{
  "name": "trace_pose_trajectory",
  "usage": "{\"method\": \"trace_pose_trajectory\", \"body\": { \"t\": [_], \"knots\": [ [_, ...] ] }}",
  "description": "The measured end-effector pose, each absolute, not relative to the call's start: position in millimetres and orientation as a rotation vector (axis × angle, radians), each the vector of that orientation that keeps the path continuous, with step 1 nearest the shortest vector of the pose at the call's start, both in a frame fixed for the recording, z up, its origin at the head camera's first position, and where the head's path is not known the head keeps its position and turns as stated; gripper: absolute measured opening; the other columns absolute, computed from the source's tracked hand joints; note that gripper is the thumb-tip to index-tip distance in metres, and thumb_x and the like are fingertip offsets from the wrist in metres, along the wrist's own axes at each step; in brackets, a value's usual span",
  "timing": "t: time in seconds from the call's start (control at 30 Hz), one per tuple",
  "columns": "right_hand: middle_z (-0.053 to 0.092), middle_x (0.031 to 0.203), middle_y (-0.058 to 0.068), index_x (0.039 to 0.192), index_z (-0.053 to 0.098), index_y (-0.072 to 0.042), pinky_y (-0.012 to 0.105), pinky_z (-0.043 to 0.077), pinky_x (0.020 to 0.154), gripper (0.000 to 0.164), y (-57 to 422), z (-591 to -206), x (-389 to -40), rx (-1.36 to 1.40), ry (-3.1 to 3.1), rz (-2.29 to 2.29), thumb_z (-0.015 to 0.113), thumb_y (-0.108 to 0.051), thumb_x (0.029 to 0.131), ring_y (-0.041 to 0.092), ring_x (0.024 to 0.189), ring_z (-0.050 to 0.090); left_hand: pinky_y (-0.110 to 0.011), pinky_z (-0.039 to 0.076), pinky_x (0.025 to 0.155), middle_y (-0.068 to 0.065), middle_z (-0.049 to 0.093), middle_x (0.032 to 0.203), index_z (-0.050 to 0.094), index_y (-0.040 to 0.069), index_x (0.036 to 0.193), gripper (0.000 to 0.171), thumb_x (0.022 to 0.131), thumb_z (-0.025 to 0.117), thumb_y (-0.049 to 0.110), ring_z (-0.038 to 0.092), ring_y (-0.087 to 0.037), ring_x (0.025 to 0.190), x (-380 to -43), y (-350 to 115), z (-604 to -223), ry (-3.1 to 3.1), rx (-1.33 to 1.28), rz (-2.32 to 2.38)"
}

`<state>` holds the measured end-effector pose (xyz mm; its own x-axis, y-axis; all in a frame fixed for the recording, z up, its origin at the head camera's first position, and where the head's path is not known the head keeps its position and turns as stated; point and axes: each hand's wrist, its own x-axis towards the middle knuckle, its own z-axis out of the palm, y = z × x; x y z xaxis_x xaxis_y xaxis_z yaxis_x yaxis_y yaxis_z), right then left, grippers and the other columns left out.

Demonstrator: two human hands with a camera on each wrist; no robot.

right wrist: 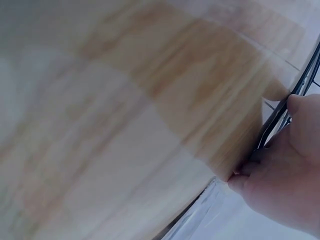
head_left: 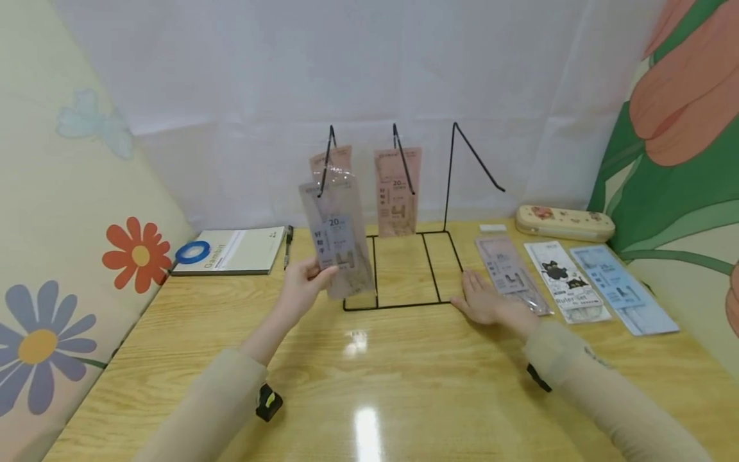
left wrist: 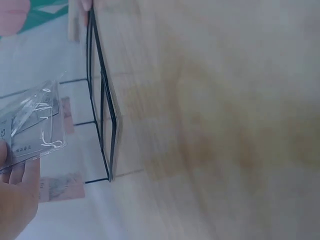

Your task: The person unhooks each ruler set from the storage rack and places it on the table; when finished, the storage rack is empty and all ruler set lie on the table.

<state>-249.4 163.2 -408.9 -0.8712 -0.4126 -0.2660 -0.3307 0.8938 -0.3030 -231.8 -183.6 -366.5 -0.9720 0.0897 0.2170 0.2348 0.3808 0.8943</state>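
My left hand (head_left: 303, 287) is pinching a flat lilac plastic packet (head_left: 333, 234); my right hand (head_left: 485, 300), fingers extended, is touching the black wire rack (head_left: 432, 266) at four o'clock.

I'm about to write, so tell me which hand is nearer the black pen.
Left. The left hand, holding a packet, is just below and slightly right of the black pen in the head view; the right hand is farther right, at the rack.

Notebook (head_left: 245, 251) left — rack (head_left: 432, 266) between, 3 packets (head_left: 567, 281) right
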Motion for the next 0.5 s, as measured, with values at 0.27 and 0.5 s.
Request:
{"method": "trace_pose_trajectory", "body": {
  "t": [0.27, 0.5],
  "knots": [
    [-0.008, 0.15, 0.036, 0.142, -0.003, 0.018, 0.053, 0.003, 0.117, 0.074, 168, -415, -252, -0.55, 2.732, -0.361, 0.022, -0.04, 0.103, 0.047, 0.141, -0.006, -0.027, 0.057, 0.074, -0.027, 0.066, 0.105, 0.061, -0.009, 0.116, 0.03, 0.091, 0.06, 0.007, 0.071, -0.01, 0.085, -178, -197, -364, -2.519, -0.496, -1.715],
    [-0.008, 0.15, 0.036, 0.142, -0.002, 0.019, 0.052, 0.002, 0.117, 0.072, 165, -410, -250, -0.554, 2.721, -0.35, 0.024, -0.037, 0.104, 0.047, 0.142, -0.006, -0.024, 0.056, 0.066, -0.021, 0.07, 0.101, 0.065, -0.005, 0.112, 0.026, 0.09, 0.062, 0.009, 0.068, -0.003, 0.079, -139, -216, -350, -2.572, -0.592, -1.598]
  ]
}}
